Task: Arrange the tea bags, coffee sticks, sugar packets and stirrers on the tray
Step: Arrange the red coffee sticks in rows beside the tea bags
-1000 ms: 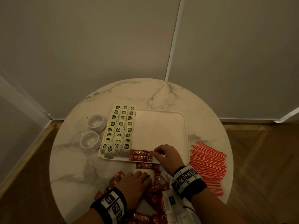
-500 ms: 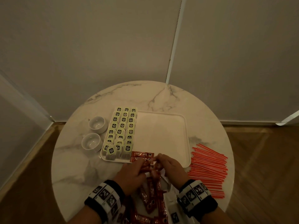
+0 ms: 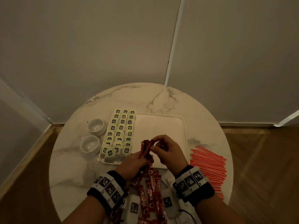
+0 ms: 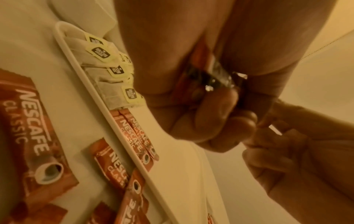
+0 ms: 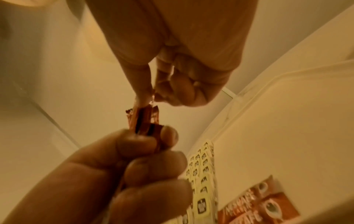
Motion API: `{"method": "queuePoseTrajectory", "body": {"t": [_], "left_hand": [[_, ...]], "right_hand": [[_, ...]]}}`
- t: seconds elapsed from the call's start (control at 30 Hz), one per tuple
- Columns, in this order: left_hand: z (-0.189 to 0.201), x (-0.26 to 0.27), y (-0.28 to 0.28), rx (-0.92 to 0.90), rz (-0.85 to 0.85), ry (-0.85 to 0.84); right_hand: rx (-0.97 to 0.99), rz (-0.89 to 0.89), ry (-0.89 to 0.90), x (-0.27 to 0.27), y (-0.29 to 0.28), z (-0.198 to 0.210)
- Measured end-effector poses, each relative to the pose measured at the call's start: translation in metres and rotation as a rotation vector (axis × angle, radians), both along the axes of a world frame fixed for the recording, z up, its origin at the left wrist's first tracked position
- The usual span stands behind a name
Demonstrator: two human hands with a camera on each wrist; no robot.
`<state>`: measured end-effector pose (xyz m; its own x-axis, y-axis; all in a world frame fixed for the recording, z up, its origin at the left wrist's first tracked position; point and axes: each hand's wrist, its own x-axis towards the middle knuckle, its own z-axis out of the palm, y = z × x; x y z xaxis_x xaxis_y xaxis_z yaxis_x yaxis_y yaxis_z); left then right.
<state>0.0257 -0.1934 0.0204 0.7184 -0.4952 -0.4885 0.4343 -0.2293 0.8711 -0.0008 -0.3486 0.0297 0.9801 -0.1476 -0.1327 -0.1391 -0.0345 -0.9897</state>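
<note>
Above a round marble counter (image 3: 72, 159), a person's left hand (image 3: 134, 160) grips a small bundle of Nescafé coffee sticks (image 3: 146, 148) upright over the white tray (image 3: 161, 126), while the right hand (image 3: 168, 150) pinches the top of one stick between thumb and fingertip. The tea bags (image 3: 120, 134) stand in three neat rows along the tray's left side, and two coffee sticks (image 4: 138, 136) already lie at its near edge. More loose coffee sticks (image 3: 150, 188) remain on the counter, and the orange stirrers (image 3: 208, 165) lie untouched to the right of the tray. Sugar packets cannot be made out. Two white cups (image 3: 92, 135) sit left of the tray.
</note>
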Motion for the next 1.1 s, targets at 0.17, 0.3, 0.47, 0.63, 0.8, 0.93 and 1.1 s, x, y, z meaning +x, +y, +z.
{"method": "queuePoseTrajectory", "body": {"t": [0.17,0.3,0.47,0.63,0.8,0.93,1.1], "left_hand": [[-0.002,0.002,0.002,0.017,0.008,0.073],[-0.010,0.012,0.006,0.039,0.048,0.045],[-0.004,0.024,0.001,-0.118,0.150,0.018],[0.009,0.037,-0.014,-0.138,0.222,-0.034],[0.011,0.049,-0.022,-0.042,0.351,-0.128],[0.004,0.056,-0.014,-0.049,0.419,-0.099],[-0.011,0.059,-0.006,-0.007,0.435,-0.093]], "right_hand": [[0.069,0.100,0.043,0.013,-0.010,0.014],[0.400,-0.070,-0.004,0.025,-0.022,0.023],[0.590,-0.158,0.163,0.037,-0.023,0.018],[0.211,0.020,0.211,0.046,-0.014,0.006],[-0.295,0.243,0.029,0.049,-0.014,0.010],[-0.335,0.260,0.030,0.056,-0.026,0.006],[-0.406,0.269,0.109,0.064,-0.034,-0.006]]}}
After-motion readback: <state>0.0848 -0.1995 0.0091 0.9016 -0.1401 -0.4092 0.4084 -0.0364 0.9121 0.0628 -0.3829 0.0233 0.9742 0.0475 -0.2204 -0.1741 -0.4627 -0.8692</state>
